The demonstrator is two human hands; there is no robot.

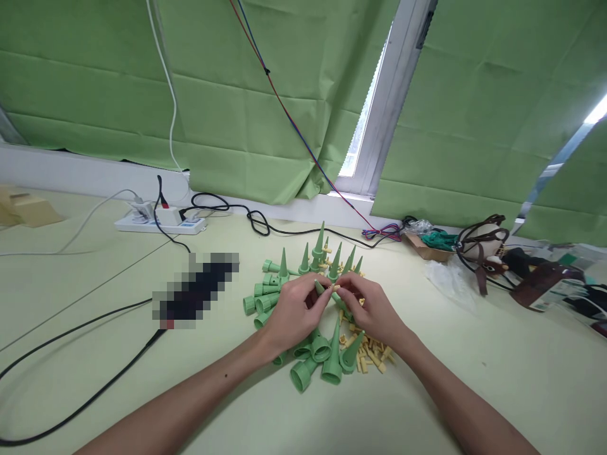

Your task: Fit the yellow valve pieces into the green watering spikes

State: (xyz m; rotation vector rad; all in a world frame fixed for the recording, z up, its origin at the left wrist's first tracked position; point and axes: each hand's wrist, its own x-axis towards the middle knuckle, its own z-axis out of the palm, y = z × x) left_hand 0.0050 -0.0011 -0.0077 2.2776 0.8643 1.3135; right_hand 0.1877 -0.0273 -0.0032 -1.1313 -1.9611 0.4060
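Observation:
My left hand pinches a green plastic cone spike at its tip end. Facing it, my right hand pinches a small beige plug held against that spike. Both hands hover over a heap of green cone spikes, some standing upright, others lying on their sides. Several small beige plugs lie scattered under and beside my right wrist.
A pale green table carries a white power strip with black cables, a blurred dark object, a crumpled clear bag, a cardboard tray and brown straps. Green curtains hang behind.

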